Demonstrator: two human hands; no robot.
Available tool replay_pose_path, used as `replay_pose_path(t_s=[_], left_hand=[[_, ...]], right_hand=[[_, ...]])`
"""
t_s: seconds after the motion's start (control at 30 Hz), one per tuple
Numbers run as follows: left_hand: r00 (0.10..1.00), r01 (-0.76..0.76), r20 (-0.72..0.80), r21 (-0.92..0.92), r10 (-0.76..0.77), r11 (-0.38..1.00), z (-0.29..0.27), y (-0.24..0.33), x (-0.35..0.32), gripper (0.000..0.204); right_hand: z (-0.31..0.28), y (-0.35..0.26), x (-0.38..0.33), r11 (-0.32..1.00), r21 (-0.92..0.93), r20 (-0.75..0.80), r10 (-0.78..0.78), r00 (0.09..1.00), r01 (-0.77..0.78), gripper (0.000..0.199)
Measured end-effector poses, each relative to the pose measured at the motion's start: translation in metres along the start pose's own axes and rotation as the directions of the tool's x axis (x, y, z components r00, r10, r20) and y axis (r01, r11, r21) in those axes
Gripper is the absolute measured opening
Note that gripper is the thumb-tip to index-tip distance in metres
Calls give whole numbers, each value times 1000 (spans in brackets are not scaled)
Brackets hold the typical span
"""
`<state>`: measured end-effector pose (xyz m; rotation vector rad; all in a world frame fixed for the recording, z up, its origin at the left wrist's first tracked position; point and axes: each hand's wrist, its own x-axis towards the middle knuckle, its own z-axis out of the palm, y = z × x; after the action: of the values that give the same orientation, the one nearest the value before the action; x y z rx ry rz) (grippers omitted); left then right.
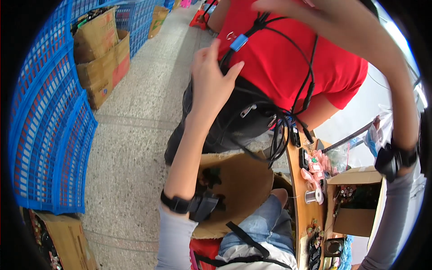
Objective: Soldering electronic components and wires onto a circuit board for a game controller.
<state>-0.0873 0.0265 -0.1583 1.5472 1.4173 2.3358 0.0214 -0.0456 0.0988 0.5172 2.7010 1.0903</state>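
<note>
In front of me a bundle of black cables with a blue band (pixel 239 42) runs across the back of a person's red shirt (pixel 288 58). My left hand (pixel 209 78) is raised beside the bundle, thumb and index finger spread apart; I cannot tell whether it touches the cables. At the top edge my right hand (pixel 283 8) reaches in from the right over the cables' upper end, smeared by motion and partly cut off. The black cables (pixel 282 139) hang in loops below, next to a black bag (pixel 240 121) with a zipper. Both my wrists carry black strapped devices.
Blue plastic crates (pixel 49 121) and cardboard boxes (pixel 103 63) line the left side. A large cardboard box (pixel 247 180) with dark pieces stands before my legs. On the wooden table (pixel 294 175) at right lie pink parts (pixel 317 164), a wire spool (pixel 313 195) and an opened carton (pixel 353 220).
</note>
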Motion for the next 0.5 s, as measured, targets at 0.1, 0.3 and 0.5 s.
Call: replay_pose_path(t_s=[0.1, 0.3, 0.5], left_hand=[[915, 60, -391, -112, -99, 992, -42, 40, -24, 56], [935, -273, -348, -829, -68, 489, -32, 160, -163, 44], [495, 227, 592, -795, 637, 562, 25, 269, -291, 31]], right_hand=[[-27, 19, -62, 988, -32, -207, 142, 968, -152, 27], [-58, -84, -232, 778, 179, 317, 533, 784, -602, 45], [-65, -164, -344, 173, 568, 798, 125, 590, -805, 47]])
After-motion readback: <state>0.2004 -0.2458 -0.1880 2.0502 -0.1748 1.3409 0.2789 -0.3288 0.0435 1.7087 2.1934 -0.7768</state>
